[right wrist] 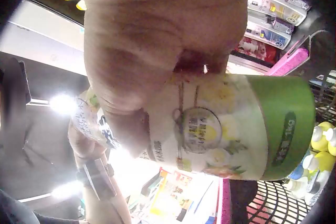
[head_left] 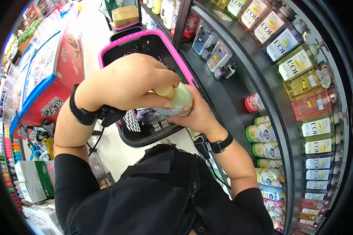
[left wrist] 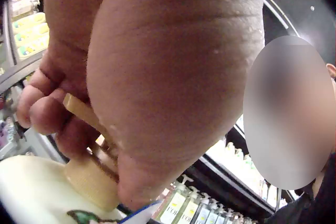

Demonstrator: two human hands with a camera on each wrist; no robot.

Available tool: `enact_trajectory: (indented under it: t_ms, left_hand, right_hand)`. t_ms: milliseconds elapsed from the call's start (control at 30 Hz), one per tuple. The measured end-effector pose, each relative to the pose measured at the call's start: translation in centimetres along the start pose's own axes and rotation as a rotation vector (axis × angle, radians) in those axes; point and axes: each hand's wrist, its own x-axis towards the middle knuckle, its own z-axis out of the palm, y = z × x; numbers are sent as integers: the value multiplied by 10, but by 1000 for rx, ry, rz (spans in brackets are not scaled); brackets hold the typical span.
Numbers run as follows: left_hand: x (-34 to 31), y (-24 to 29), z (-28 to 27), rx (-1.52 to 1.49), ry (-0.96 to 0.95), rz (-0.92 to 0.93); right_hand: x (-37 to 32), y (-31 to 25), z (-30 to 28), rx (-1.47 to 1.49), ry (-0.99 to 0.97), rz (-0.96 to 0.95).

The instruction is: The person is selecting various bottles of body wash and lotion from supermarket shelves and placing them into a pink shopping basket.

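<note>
A pale green plastic bottle (head_left: 182,101) with a gold cap (head_left: 165,91) is held in front of the chest, above the basket. My right hand (head_left: 202,113) grips its body; in the right wrist view the bottle (right wrist: 215,129) lies on its side, with a flower-printed label and a green base. My left hand (head_left: 135,80) reaches over the top, thumb and fingers at the cap. The left wrist view shows the gold cap (left wrist: 94,182) with its flip lid (left wrist: 84,112) raised between the fingers and thumb. The palm hides part of the cap there.
A black shopping basket with a pink rim (head_left: 155,34) stands below the hands, with a purple-and-white item (head_left: 146,114) inside. To the right, shelves carry pump bottles (head_left: 296,64) and green-capped bottles (head_left: 262,133). A red freezer (head_left: 68,55) stands on the left.
</note>
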Motion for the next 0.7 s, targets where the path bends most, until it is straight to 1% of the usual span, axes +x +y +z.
enact_trajectory:
  t_ms: [33,100,133,233,267,367,400,467,500,533,700]
  left_hand:
    - [-2,-8,7,28,-3,7]
    - [-4,-22,21,41,-92,-54]
    - [-4,-30,30,46,-138,-81]
    - [-6,-52,69,134,-348,-108]
    - [-10,-61,87,118,-374,-130]
    - [-10,-77,126,144,-533,-190]
    - [-17,-89,147,121,-525,-144]
    - [-25,-101,172,94,-569,-144]
    - [-27,-104,181,80,-591,-146]
    - [-27,-105,187,37,-622,-199]
    - [-36,-119,231,-44,-562,-229]
  right_hand:
    - [3,4,3,-13,-33,25]
    - [7,19,6,-39,-96,76]
    - [7,28,7,-55,-123,51]
    - [-12,54,3,133,-69,260]
    - [-23,60,0,187,-9,328]
    - [-57,77,-13,224,112,444]
    - [-69,81,-16,245,154,483]
    - [-100,90,-20,291,261,553]
    - [-118,98,-22,306,302,588]
    - [-137,104,-23,300,348,622]
    - [-241,137,-22,317,545,771]
